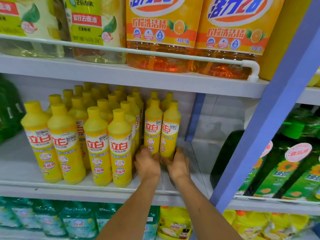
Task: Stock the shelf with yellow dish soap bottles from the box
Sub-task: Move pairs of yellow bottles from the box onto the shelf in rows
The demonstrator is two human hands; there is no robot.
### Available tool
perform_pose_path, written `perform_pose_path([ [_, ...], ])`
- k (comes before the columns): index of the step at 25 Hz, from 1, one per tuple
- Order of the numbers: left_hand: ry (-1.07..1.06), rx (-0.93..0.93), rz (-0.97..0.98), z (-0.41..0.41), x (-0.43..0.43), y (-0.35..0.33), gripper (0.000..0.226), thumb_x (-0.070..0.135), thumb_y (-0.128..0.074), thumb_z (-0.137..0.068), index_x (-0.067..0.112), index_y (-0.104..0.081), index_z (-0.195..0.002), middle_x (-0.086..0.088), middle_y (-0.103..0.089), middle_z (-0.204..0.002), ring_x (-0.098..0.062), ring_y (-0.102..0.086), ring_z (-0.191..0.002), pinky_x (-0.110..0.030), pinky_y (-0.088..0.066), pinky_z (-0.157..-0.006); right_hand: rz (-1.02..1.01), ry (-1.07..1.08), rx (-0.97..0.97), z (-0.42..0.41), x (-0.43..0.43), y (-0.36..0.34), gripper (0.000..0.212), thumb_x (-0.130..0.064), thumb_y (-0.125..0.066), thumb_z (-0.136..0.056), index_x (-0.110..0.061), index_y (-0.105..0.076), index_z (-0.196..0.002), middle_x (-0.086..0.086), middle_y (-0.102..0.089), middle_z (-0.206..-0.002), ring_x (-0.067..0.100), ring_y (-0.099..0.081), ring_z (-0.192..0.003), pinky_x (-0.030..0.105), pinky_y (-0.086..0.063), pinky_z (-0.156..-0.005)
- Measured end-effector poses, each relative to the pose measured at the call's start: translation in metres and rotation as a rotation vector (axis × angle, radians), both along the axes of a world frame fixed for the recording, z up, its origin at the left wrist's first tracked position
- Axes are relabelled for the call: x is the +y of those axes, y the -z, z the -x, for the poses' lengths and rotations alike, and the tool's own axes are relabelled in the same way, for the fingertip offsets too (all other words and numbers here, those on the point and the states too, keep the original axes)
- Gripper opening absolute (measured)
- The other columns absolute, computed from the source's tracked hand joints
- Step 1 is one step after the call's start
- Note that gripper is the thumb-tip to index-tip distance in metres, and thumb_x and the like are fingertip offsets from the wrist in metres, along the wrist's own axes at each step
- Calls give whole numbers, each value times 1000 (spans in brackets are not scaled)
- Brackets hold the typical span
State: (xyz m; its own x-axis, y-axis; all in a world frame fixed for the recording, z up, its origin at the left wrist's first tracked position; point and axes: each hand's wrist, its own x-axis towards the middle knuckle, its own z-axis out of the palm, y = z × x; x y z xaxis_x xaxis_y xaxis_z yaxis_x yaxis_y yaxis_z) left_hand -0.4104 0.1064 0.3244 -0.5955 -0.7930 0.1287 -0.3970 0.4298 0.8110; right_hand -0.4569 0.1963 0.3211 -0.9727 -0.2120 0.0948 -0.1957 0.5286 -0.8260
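Toppling threatens: left hand (147, 164) and right hand (178, 164), fingers (180, 151) curled round the bases, hold two tall yellow plastic dish soap bottles (153, 129) upright toward the white shelf's (86, 187) right end. A sideways shove could knock the neighbouring rows (97, 135).

The white shelf (52, 190) across the middle of the frame carries yellow soap bottles (97, 135), upright in rows running from its front edge to the back. One more pair (153, 125) stands just right of them. Green jugs (8, 115) sit at far left and a dark green bottle (225, 156) at far right.
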Motion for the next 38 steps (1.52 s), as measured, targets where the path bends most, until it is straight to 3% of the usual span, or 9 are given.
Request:
perform_pose_path([
  [6,-39,27,-20,14,-5,7,41,32,-72,-89,2,-63,-114,-22,-67,-117,-40,-63,-111,-46,-53,-90,28,-11,36,14,-14,3,50,-27,-80,-85,-12,-58,-127,12,-69,-126,31,-66,-113,39,-53,-94],
  [23,-78,-16,-61,28,-11,7,38,31,-71,-90,4,-61,-115,-22,-66,-121,-40,-62,-114,-45,-51,-92,98,12,53,32,-26,18,48,-34,-84,-78,-17,-65,-119,5,-75,-111,25,-71,-97,34,-57,-85],
  [28,-77,-71,-24,30,-11,5,39,32,-67,-93,4,-58,-119,-21,-64,-124,-39,-61,-117,-44,-49,-93,96,19,58,36,-29,22,51,-39,-85,-76,-17,-65,-118,6,-75,-110,26,-72,-97,39,-58,-86],
  [34,-69,-73,-12,30,-12,6,40,32,-68,-92,5,-58,-120,-20,-64,-125,-39,-61,-117,-44,-50,-93,74,5,74,38,-28,22,48,-38,-84,-78,-17,-65,-117,7,-75,-109,27,-71,-95,32,-55,-82],
  [38,-29,-105,-15,24,-13,3,38,31,-66,-93,6,-59,-121,-19,-65,-126,-38,-61,-117,-44,-51,-93,54,-30,53,31,-20,15,50,-42,-82,-77,-21,-64,-119,2,-74,-111,24,-70,-99,35,-57,-86],
])
